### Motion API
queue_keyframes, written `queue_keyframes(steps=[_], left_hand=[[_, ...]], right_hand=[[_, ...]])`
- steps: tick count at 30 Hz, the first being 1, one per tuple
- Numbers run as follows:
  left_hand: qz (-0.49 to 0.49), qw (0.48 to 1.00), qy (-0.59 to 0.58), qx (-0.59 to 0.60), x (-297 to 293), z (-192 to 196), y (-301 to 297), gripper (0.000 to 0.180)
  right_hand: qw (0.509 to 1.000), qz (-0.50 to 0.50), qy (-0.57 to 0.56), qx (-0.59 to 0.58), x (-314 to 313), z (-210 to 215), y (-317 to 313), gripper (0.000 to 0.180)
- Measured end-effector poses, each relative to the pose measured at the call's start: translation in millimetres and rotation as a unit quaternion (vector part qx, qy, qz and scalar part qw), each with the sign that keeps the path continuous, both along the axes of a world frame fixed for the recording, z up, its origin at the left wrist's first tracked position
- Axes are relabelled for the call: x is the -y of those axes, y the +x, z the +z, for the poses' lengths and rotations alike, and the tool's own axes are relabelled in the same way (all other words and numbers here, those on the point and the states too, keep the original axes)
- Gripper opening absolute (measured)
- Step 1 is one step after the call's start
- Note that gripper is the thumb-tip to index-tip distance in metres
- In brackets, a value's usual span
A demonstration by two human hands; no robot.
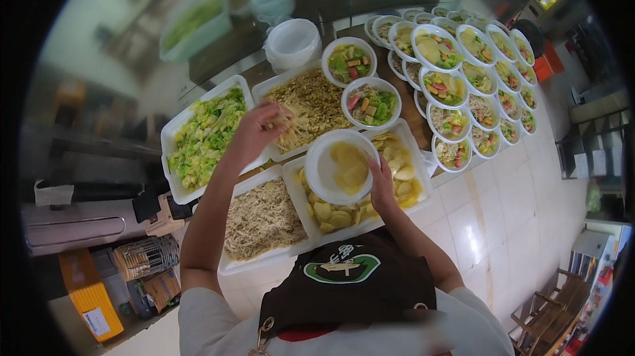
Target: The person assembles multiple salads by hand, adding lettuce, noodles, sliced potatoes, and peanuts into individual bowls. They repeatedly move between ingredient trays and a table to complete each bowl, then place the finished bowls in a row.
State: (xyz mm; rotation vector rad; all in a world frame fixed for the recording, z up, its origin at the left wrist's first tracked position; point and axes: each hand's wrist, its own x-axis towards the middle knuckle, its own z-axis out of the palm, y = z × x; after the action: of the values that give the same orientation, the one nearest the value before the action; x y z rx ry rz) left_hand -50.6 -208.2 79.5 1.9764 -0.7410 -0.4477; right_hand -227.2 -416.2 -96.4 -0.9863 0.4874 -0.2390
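My right hand (381, 185) grips the rim of a round white bowl (319, 191) with pale yellow slices, like potato, in it. It is held tilted over a white tray of yellow slices (405, 187). My left hand (263, 130) is closed on a pinch of pale thin strands (286, 132), above a tray whose food is pale strands on the left and brownish-green bits (321, 101) beyond. Left of it stands a tray of chopped green lettuce (210, 132). A tray of pale beige shreds (263, 216) lies nearer to me.
Two filled bowls (349, 62) (372, 102) stand behind the trays. Many filled bowls (444, 88) are stacked in overlapping layers at the right. A pile of white bowls (292, 44) stands at the back, by a reflective glass panel (390, 5). An orange-yellow box (90, 293) is at lower left.
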Motion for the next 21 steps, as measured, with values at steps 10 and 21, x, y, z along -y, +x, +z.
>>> queue_keyframes(steps=[10, 21], left_hand=[[-0.007, 0.980, 0.165, 0.112, -22, -46, -96, 0.019], [0.218, 0.963, 0.159, 0.020, -200, -192, -111, 0.025]], right_hand=[[0.996, 0.078, -0.005, 0.034, -51, 17, 10, 0.032], [0.997, 0.063, -0.008, -0.045, -62, 12, -25, 0.044]])
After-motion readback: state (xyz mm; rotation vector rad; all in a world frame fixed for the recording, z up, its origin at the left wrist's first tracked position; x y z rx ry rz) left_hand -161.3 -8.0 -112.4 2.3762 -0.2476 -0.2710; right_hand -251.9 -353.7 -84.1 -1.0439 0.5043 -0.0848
